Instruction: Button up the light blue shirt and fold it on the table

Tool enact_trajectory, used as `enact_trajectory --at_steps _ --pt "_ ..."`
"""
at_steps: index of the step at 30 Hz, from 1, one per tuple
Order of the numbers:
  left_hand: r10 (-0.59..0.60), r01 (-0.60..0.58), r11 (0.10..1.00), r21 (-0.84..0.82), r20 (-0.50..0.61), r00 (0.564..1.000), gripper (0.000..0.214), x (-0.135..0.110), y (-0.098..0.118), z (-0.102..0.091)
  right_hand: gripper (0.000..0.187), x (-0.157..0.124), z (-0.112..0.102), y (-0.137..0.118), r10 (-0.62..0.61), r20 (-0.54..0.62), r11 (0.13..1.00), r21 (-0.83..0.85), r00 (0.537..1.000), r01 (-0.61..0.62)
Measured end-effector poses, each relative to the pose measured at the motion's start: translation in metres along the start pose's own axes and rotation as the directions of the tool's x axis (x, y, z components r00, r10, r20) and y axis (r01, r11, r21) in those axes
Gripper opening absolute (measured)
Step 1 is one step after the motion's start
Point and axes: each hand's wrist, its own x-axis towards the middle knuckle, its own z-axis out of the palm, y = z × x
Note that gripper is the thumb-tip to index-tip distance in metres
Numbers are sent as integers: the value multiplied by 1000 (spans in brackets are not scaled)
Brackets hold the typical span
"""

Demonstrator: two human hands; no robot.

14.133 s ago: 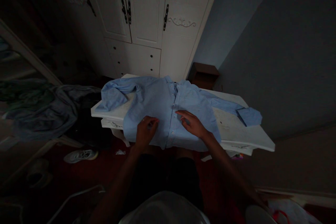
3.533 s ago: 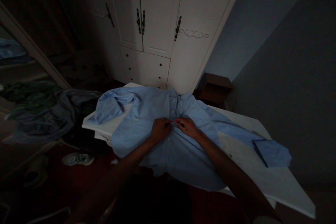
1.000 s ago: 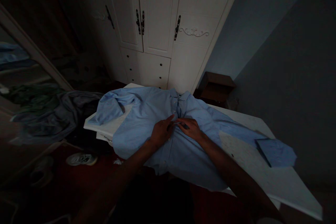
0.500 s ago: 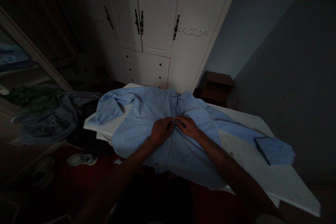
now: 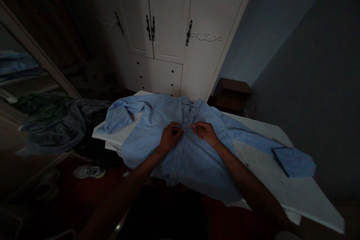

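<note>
A light blue button-up shirt (image 5: 157, 120) lies front side up, its collar at the far side and its sleeves spread out. My left hand (image 5: 170, 135) rests at the button placket (image 5: 180, 148), thumb and forefinger apart, their tips touching or just over the cloth near a button. Just right of the placket is my right hand (image 5: 204, 132), fingers loosely bent and apart, with nothing visible in them. Several pale buttons run down the placket; the collar opening shows a dark gap. Dim light hides fine detail at the fingertips.
Under the shirt is a white table (image 5: 261, 165). Beyond it stand a white wardrobe (image 5: 165, 15) and a small brown nightstand (image 5: 234, 93). Piled grey and green clothes (image 5: 64, 120) sit at the left. A shoe (image 5: 89, 171) lies on the red floor.
My hands were together, pinching the placket. They have now moved apart; my right hand has let go and shifted slightly right, and my left fingers have spread.
</note>
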Motion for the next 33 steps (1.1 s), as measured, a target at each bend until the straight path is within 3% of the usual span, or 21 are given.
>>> enact_trajectory --at_steps 3,8,22,27,33 --pt "-18 18 995 -100 0 1000 26 3 -2 0 40 2 3 0 268 207 939 163 941 -303" --pt "-26 27 989 -144 7 1000 26 3 0 1 35 2 8 0 408 215 847 274 887 -456" --pt "63 -63 998 7 19 998 25 2 1 0 7 3 17 -17 560 209 742 303 802 -597" --pt "82 -83 996 36 29 996 26 2 2 -1 7 2 19 -14 558 160 744 339 814 -577" --pt "85 -88 995 43 65 994 27 2 0 0 5 3 18 -13 553 240 742 294 798 -603"
